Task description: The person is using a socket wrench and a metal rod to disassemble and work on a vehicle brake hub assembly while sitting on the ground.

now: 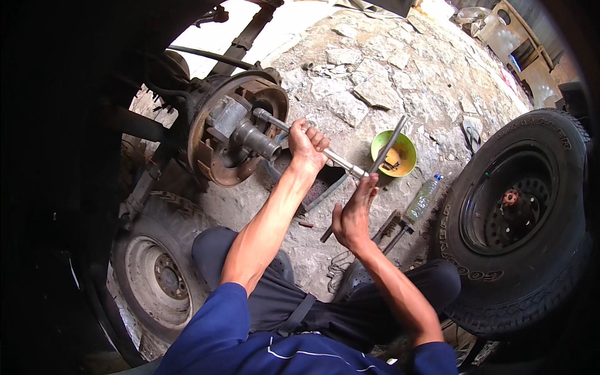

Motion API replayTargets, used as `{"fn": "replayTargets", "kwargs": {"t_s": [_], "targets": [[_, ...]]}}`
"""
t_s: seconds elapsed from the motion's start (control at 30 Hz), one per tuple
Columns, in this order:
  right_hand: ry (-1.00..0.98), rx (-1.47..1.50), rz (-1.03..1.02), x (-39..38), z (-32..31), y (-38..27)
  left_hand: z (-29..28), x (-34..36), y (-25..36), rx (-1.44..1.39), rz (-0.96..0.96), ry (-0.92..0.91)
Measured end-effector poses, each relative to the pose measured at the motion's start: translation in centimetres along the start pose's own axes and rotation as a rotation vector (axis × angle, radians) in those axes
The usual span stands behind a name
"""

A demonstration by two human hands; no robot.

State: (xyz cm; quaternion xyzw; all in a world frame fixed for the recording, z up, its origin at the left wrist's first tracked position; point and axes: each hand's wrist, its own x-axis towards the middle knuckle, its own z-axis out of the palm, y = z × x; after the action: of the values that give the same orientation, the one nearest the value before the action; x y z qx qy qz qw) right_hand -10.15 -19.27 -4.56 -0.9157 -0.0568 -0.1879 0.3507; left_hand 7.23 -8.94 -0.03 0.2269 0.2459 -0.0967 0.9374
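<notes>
My left hand [306,145] is wrapped round the long steel shaft of a T-handle socket wrench [342,162]. The shaft's far end, with its socket [262,115], meets the open drum brake assembly [205,156] beside the projecting metal hub spindle [256,139]. Across the shaft's near end lies a dark sliding crossbar [392,139], slanting up to the right. Against that bar rests the palm of my right hand [356,215], its fingers stretched upward and the thumb apart. Part of the crossbar is hidden behind this hand.
A green bowl [410,150] with orange-brown residue stands beyond my right hand, and a clear plastic bottle [424,199] lies nearer. A large tyre [453,234] flanks me at right, another wheel [140,269] at left. Rough stone paving [350,109] covers the ground; a sandal [472,134] lies there.
</notes>
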Motion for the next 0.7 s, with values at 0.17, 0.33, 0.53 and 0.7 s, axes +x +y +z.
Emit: {"fn": "replayTargets", "kwargs": {"t_s": [0.17, 0.33, 0.53, 0.7], "targets": [[0.235, 0.857, 0.54, 1.5, 1.0, -2.0, -0.6, 0.2, -0.1, 0.025, 0.024, -0.052], [0.174, 1.489, 0.982, 5.3, -3.5, 0.2, -0.1, 0.1, -0.2, -0.016, 0.02, -0.041], [0.138, 1.217, 0.937, 8.5, -3.9, -0.3, 0.8, -0.1, 0.1, -0.074, 0.011, -0.023], [0.275, 0.546, -0.049, 6.3, -2.2, 1.8, 1.5, -1.8, 0.4, -0.02, -0.038, 0.021]]}}
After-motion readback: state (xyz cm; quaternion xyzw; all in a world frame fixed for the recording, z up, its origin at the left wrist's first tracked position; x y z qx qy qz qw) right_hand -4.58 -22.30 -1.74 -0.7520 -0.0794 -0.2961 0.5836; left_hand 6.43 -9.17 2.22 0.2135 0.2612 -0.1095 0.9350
